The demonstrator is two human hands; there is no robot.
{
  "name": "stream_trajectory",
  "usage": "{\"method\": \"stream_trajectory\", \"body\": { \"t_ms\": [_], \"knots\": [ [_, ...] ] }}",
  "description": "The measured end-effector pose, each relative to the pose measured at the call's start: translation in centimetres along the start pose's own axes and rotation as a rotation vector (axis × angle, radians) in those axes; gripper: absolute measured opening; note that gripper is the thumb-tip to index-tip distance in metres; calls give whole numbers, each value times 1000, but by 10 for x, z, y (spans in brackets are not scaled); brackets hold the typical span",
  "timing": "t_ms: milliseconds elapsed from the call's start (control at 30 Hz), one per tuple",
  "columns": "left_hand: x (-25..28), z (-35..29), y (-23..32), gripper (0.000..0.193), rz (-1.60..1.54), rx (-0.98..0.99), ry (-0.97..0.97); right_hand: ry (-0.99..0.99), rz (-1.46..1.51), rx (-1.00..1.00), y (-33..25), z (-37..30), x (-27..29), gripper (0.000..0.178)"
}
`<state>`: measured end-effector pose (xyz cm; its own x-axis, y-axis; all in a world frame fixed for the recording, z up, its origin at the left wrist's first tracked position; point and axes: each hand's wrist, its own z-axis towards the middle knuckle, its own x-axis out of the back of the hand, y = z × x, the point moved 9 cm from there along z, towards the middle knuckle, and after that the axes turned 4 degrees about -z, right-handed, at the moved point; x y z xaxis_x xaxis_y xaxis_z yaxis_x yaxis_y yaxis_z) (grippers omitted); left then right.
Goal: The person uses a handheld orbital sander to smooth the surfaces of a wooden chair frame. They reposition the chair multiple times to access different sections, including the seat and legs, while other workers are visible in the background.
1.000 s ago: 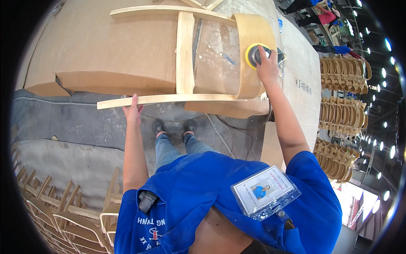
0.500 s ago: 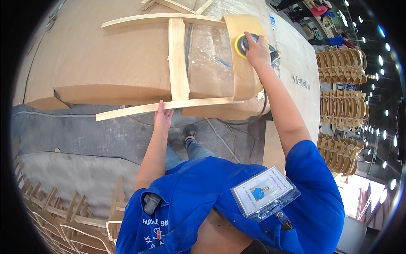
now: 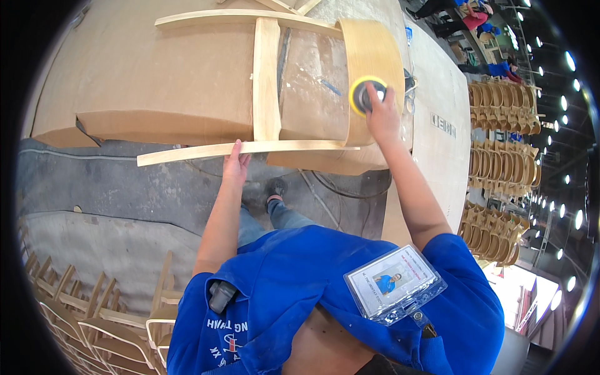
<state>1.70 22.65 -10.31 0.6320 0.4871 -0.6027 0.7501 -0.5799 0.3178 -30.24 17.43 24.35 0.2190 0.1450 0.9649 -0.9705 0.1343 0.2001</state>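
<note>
A pale wooden chair frame point(image 3: 267, 81) lies on a bench, with two long curved legs joined by a crossbar and a wide bent backrest point(image 3: 373, 47) at its right end. My left hand point(image 3: 235, 164) grips the near chair leg point(image 3: 187, 154), thumb on top and fingers beneath. My right hand point(image 3: 382, 119) is closed over a round black sander point(image 3: 370, 95) with a yellow pad edge, pressed against the backrest's surface. The palm side of that hand is hidden.
Brown cardboard point(image 3: 156, 81) covers the bench, its near edge hanging over the grey floor point(image 3: 112, 181). More wooden pieces point(image 3: 294, 6) lie at the far side. Chairs point(image 3: 106, 331) stand at lower left, stacked chair frames point(image 3: 503, 165) at right. People point(image 3: 494, 69) work at far right.
My right hand has brought the sander nearer to me along the backrest. The left hand keeps its hold on the leg. My view has shifted slightly.
</note>
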Motion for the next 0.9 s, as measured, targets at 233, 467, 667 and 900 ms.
{"method": "stream_trajectory", "body": {
  "t_ms": [233, 467, 667, 900],
  "knots": [
    [2, 1, 0, 51, 40, 29, 13, -62, -34, -83, 12, 16, -5, 68],
    [1, -2, 1, 48, 49, 14, 25, -79, -56, 61, -15, -54, -21, 77],
    [6, 0, 1, 46, 69, 22, 24, -91, -33, -114, 6, 35, -15, 72],
    [5, 2, 0, 47, 56, 38, 4, -85, -22, -191, 24, 109, -6, 63]
  ]
}}
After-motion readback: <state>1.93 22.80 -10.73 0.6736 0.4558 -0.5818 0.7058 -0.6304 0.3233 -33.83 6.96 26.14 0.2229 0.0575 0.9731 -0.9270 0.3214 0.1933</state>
